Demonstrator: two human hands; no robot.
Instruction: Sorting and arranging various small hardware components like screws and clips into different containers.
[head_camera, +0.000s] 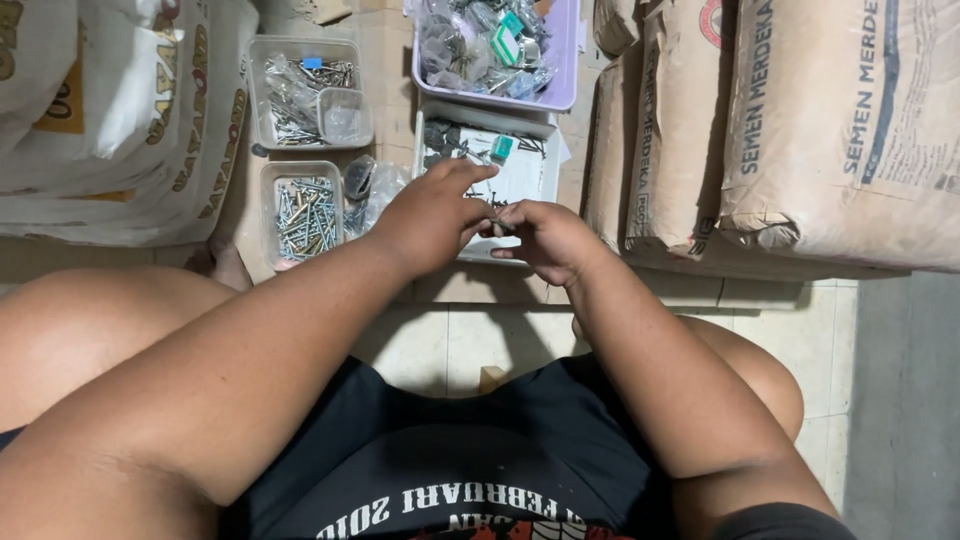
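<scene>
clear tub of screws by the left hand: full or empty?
Partly full. The clear tub holds a loose layer of silvery screws across its bottom; no lid on it.

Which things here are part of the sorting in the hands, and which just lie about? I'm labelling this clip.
In hand:
left hand
right hand, pinching small dark metal bits
white rectangular box under both hands

Lying about:
clear plastic tub of screws
lilac plastic tray of bagged hardware
brown paper cement sacks
white woven sacks

whatever tiny dark bit the right hand (545, 238) is pinching is mostly buried under fingers, maybe a small screw, can't tell
</scene>
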